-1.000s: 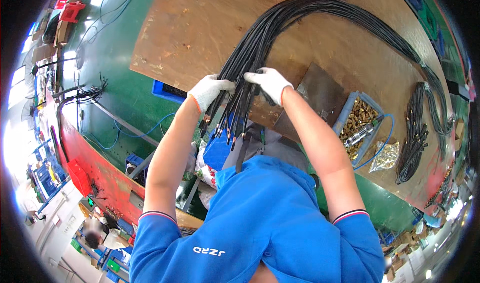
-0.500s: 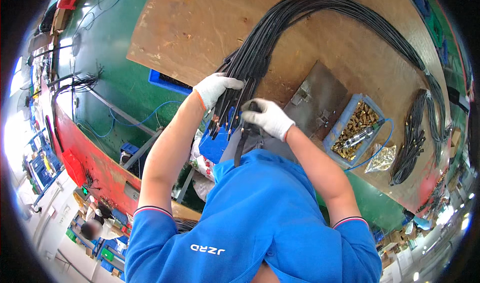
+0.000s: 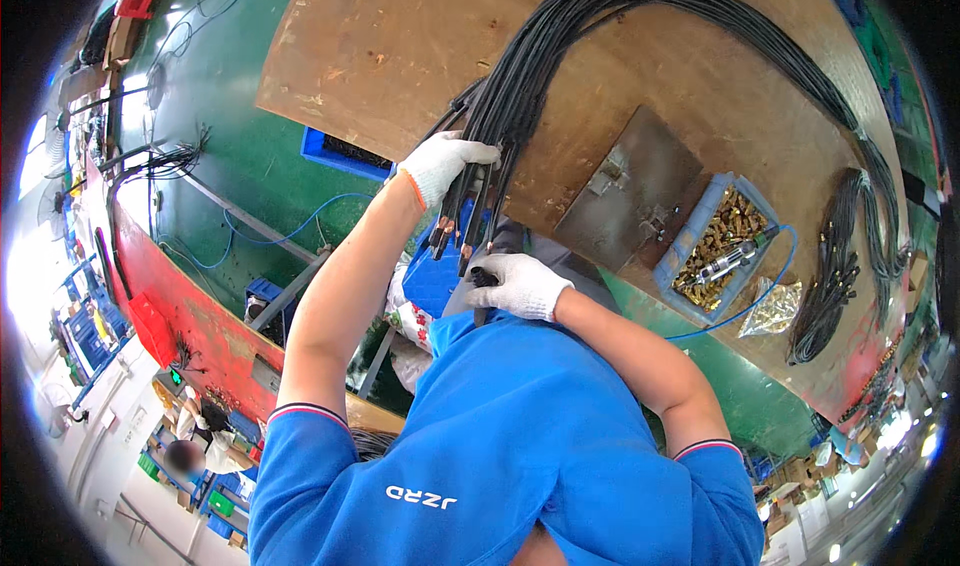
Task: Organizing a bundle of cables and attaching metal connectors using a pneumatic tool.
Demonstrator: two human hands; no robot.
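Note:
A thick bundle of black cables (image 3: 535,71) arcs over the wooden table, its loose ends hanging past the near edge. Bare copper shows at several cable ends (image 3: 466,253). My left hand (image 3: 448,166), in a white glove, is closed round the left side of the bundle just above these ends. Lower down, close to my shirt, my gloved right hand (image 3: 525,286) has its fingers closed on a dark black piece (image 3: 484,278), mostly hidden, whose kind I cannot make out. The right hand is apart from the bundle.
On the table (image 3: 370,56) lie a hinged metal plate (image 3: 630,191), a blue bin (image 3: 668,266) of brass fittings with an air tool (image 3: 728,263) on top, a plastic bag (image 3: 772,309) and a tied cable bundle (image 3: 828,281). A blue container (image 3: 428,288) sits below the cable ends.
My right hand has moved down from the cable ends toward my shirt, with the black piece in it. My left hand has shifted slightly right and up, still on the bundle.

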